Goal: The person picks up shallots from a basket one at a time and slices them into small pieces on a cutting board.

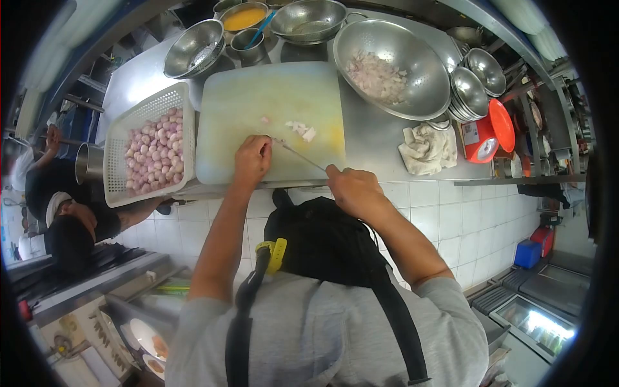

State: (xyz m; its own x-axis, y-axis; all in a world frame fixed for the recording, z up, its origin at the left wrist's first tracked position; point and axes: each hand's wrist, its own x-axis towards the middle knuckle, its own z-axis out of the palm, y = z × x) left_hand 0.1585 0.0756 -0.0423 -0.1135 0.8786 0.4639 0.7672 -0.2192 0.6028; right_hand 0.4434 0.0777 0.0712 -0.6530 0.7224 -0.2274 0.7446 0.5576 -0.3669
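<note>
My right hand (354,190) is closed round the handle of a knife (302,157). The blade slants up and left over the cutting board (225,103), its tip beside my left hand (255,158). My left hand rests at the board's near side with its fingers curled together; what they hold, if anything, is hidden. Just beyond the blade lie chopped shallot pieces (302,131), and a small pinkish bit (264,119) sits left of them. A white plastic basket (116,148) of peeled shallots (155,151) stands left of the board.
Right of the board are a large steel colander (425,71) with sliced shallots (380,77), a crumpled cloth (429,148), stacked steel bowls (469,90) and a red scale (482,149). Steel bowls (193,48) line the back. Another person (77,219) is at the left.
</note>
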